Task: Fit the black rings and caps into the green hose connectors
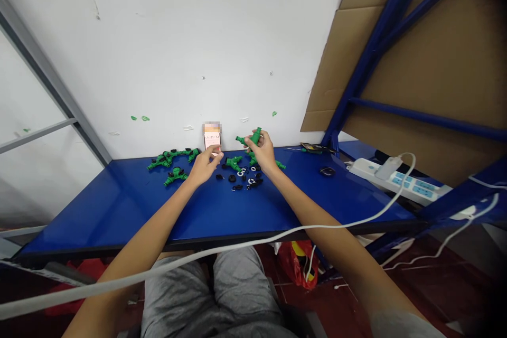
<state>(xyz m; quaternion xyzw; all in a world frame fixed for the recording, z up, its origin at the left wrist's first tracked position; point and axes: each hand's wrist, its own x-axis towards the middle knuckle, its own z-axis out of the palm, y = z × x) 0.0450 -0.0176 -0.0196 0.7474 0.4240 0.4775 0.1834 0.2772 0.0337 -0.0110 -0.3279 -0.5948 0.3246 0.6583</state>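
The right hand (262,149) is closed around a green fitting (256,135), moulded plastic by its look, tube-like and branched, raised above the table's far edge. The left hand (204,166) is at its eight o'clock, fingers bent; whether they pinch anything I cannot tell. At the left hand's one o'clock, a flat, lit phone (212,137) leans upright against the smooth white wall (222,37). At the right hand's seven o'clock lie white rings (251,181) and small black pieces (232,178). More knobbly, branching green fittings (172,156) cluster at the left hand's ten o'clock on the glossy blue tabletop (130,211). Ribless brown cardboard (332,63) stands toward two o'clock.
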